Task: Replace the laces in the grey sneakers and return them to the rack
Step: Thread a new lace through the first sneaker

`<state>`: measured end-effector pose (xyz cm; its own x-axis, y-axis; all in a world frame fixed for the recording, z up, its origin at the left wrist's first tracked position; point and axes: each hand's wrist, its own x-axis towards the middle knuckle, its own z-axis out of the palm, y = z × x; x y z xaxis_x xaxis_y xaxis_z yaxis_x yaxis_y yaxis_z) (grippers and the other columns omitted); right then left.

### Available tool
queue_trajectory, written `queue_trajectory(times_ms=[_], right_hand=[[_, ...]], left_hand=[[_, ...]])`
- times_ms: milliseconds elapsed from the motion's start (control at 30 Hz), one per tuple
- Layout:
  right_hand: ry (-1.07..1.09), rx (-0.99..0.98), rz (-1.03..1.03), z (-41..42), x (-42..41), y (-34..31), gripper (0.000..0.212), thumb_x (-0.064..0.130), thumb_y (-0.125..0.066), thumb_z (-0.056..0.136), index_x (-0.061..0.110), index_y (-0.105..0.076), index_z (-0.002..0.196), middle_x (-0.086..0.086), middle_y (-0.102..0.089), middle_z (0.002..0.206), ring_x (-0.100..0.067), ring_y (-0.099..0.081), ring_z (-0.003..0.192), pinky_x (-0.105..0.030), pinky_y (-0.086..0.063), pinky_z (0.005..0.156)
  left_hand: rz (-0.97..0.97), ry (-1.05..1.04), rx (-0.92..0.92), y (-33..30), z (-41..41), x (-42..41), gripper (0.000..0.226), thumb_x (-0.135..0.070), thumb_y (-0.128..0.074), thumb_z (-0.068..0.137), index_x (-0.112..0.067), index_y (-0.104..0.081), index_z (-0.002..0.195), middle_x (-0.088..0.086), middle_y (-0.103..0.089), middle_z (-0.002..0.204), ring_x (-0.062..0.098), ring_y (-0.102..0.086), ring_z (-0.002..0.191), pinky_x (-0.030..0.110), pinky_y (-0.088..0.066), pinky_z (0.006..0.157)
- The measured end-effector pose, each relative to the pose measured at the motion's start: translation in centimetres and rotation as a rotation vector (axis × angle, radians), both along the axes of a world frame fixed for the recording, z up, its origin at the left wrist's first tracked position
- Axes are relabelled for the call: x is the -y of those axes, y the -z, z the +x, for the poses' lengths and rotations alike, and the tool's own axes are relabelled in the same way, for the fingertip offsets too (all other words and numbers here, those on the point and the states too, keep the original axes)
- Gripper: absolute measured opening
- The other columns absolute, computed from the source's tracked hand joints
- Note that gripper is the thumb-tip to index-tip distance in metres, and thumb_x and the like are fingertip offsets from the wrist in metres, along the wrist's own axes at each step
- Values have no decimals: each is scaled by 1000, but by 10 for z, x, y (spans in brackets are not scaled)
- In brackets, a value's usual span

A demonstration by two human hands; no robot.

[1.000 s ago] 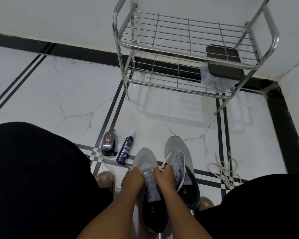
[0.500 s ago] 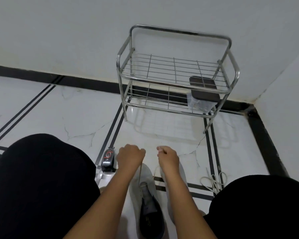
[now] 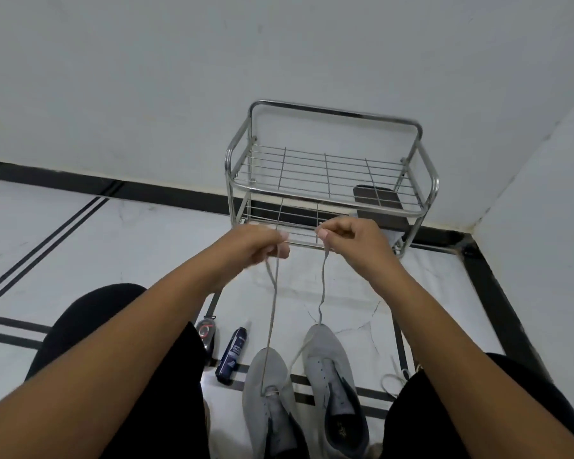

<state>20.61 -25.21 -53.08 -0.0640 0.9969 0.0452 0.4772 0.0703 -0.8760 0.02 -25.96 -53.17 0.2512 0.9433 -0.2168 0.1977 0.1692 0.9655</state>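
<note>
Two grey sneakers stand side by side on the floor between my knees, the left sneaker (image 3: 268,389) and the right sneaker (image 3: 325,362). A pale lace (image 3: 272,313) runs up from the left sneaker's lowest eyelets in two strands. My left hand (image 3: 262,243) pinches one strand and my right hand (image 3: 352,240) pinches the other, both raised high above the shoes. The metal wire rack (image 3: 328,180) stands against the wall beyond my hands.
A dark blue spray bottle (image 3: 232,356) and a small dark polish container (image 3: 206,336) lie left of the sneakers. A loose white lace (image 3: 395,380) lies by my right knee. A dark-lidded box (image 3: 378,207) sits on the rack's lower shelf. A wall corner closes the right.
My hands have risen from the left sneaker's tongue to well above it, pulling both lace strands up and taut. The view has tilted up toward the wall.
</note>
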Motion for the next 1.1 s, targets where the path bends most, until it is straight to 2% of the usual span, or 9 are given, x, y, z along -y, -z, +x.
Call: queue_trajectory(times_ms=[100,233,300,467,600,667,833,967,1100], right_hand=[[41,-148,20,6,2,5,8,18,-67,89,17,-72,95,2,-70,81,-8,-64,79,-28,-53,81],[95,-265,48,5,-1,-1,7,14,-70,86,19,-68,91,-6,-69,84,-11,-64,79,-26,-53,77],[107,-310,72,3,-2,-8,6,16,-70,86,20,-68,90,-8,-70,86,-10,-64,79,-24,-53,76],[110,-387,139,1,-1,-24,4,19,-71,86,22,-70,88,-1,-72,83,-6,-65,77,-22,-55,75],[121,-433,159,0,0,-34,5,18,-71,85,18,-71,90,4,-71,81,-4,-65,76,-21,-56,76],[120,-467,175,-1,0,-39,4,16,-71,86,17,-70,90,5,-70,80,-4,-65,76,-19,-55,74],[110,-483,200,-4,3,-46,7,13,-70,86,17,-69,92,1,-70,85,-7,-65,79,-16,-53,71],[80,-486,211,-9,5,-51,5,14,-71,85,17,-70,89,4,-71,82,-5,-65,78,-16,-53,72],[61,-490,204,-12,7,-55,5,16,-73,83,17,-72,88,7,-71,80,-2,-65,77,-15,-53,71]], left_hand=[[-40,-75,355,-1,-2,-3,34,-23,-56,94,-12,-46,63,10,-69,84,20,-67,87,34,-50,93],[54,-108,402,-4,4,-9,35,-30,-57,92,-12,-53,63,5,-63,70,19,-62,76,38,-49,96],[84,-146,439,-1,6,-12,34,-40,-61,88,-13,-63,67,4,-62,73,19,-59,78,39,-48,95],[277,-255,287,-7,16,-12,42,-51,-52,88,-17,-76,94,1,-73,100,15,-67,93,29,-51,91],[454,-250,137,-11,29,-7,17,-16,-60,92,-19,-73,103,-8,-73,99,5,-67,98,22,-52,88],[501,-250,154,-13,36,-5,20,-5,-61,91,-16,-71,104,-6,-74,97,7,-68,97,25,-54,90],[480,-276,297,-17,47,0,39,-14,-67,86,-25,-54,122,9,-74,87,14,-70,90,19,-53,87],[448,-301,351,-21,50,1,17,-9,-66,86,-8,-67,103,3,-75,88,13,-72,89,24,-57,83],[437,-331,378,-19,48,0,14,-11,-67,85,-5,-71,97,3,-74,89,11,-70,87,19,-54,75]])
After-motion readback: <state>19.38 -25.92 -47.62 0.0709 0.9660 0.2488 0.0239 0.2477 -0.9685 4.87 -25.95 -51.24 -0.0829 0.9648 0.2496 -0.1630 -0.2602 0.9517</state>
